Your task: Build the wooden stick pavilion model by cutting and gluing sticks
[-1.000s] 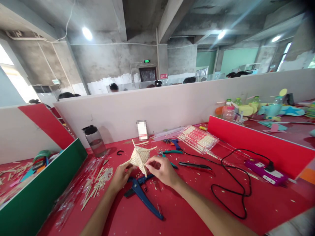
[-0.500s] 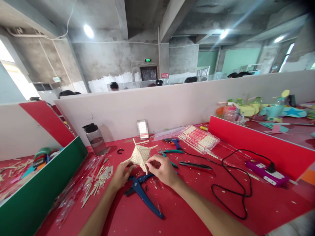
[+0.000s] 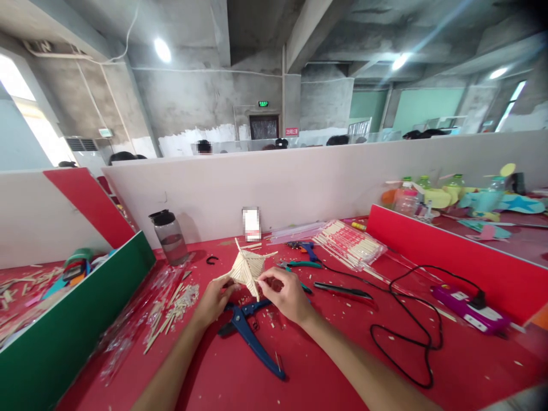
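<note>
A star-shaped piece built from thin wooden sticks (image 3: 247, 267) is held up over the table between my hands. My left hand (image 3: 219, 294) grips its left arm, with the fingers closed. On the other side, my right hand (image 3: 282, 290) pinches at its lower right edge with thumb and forefinger; whether a small separate stick is in that pinch I cannot tell. Beneath the star lies a blue-handled cutter (image 3: 257, 345), partly hidden by my hands. Small stick scraps surround it on the red table (image 3: 329, 365).
A water bottle (image 3: 170, 237) stands at the left, near cut sticks (image 3: 165, 319) and plastic wrap. Rightward lie a glue gun (image 3: 307, 249), teal pliers (image 3: 303, 265), a black utility knife (image 3: 342, 290), bundled sticks (image 3: 351, 242) and a corded purple power strip (image 3: 471, 311). Low partitions enclose the space.
The view has shifted slightly, so everything sits a little further right. Both hands keep their hold on the stick star, and nothing else has visibly moved.
</note>
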The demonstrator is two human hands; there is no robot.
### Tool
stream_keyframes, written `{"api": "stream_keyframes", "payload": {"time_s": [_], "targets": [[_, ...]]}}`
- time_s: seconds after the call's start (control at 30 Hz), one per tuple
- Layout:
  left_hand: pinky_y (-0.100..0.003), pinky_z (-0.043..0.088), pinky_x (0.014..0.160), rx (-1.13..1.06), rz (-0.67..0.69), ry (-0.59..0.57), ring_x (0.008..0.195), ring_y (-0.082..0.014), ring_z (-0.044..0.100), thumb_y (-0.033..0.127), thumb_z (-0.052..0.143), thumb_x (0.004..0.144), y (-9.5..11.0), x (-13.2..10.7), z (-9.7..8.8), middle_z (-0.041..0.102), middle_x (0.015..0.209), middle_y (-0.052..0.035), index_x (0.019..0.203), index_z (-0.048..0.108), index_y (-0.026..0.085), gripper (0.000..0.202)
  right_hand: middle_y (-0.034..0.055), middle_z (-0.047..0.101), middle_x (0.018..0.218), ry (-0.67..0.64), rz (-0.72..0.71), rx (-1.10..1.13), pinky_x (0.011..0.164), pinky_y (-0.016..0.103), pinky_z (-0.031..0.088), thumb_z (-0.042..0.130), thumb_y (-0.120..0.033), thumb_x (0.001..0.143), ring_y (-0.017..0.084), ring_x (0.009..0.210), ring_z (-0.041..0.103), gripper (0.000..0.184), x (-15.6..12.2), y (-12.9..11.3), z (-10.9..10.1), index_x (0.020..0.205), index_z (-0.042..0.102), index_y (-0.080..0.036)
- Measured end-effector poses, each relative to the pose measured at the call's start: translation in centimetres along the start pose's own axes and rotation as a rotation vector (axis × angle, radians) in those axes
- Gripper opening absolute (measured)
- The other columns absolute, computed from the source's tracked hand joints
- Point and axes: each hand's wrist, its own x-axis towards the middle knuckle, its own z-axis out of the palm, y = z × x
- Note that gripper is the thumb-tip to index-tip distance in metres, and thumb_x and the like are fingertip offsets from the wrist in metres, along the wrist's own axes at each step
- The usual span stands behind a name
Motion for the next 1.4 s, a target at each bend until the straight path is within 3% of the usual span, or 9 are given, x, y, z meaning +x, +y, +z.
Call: {"api": "stream_keyframes", "payload": {"time_s": [0.2,0.7,1.07,1.4], "targets": [[-0.026,0.050,0.071,-0.014,-0.017,0.010,0.073,-0.0176,0.064,0.031,0.055,0.090,0.10,0.01,0.07,0.072,0.078,-0.0043,0.082,0.070,0.016,0.023,0.0033,0.070,0.082,-0.039,-0.042,-0.043,0.069,0.025,0.048,0.060,-0.025,0.089,0.016,0.074,0.063,0.010,0.14,-0.04,-0.07,0.086,0.068,-0.020],[-0.025,0.047,0.068,0.001,-0.020,0.016,0.071,-0.0171,0.062,0.035,0.055,0.091,-0.16,-0.03,0.14,0.070,0.075,-0.0033,0.080,0.068,0.016,0.026,0.0012,0.067,0.076,-0.045,-0.009,-0.042,0.060,0.023,0.044,0.060,-0.020,0.085,0.014,0.066,0.059,0.006,0.04,-0.01,-0.02,0.083,0.065,-0.020],[-0.027,0.047,0.071,0.003,-0.012,-0.003,0.074,-0.0190,0.064,0.037,0.053,0.092,-0.47,-0.07,0.21,0.071,0.078,-0.0043,0.082,0.066,0.016,0.027,0.0021,0.071,0.084,-0.007,-0.064,-0.020,0.070,0.023,0.047,0.059,-0.023,0.090,0.015,0.076,0.064,0.010,0.09,-0.31,-0.01,0.088,0.068,-0.020],[-0.028,0.045,0.073,-0.015,-0.019,-0.026,0.077,-0.0190,0.062,0.036,0.052,0.093,-0.72,-0.11,0.29,0.069,0.081,-0.0045,0.081,0.063,0.017,0.026,0.0017,0.071,0.078,0.039,0.039,-0.014,0.062,0.022,0.047,0.061,-0.022,0.085,0.014,0.066,0.062,0.009,0.41,-0.29,0.29,0.083,0.069,-0.018]]}}
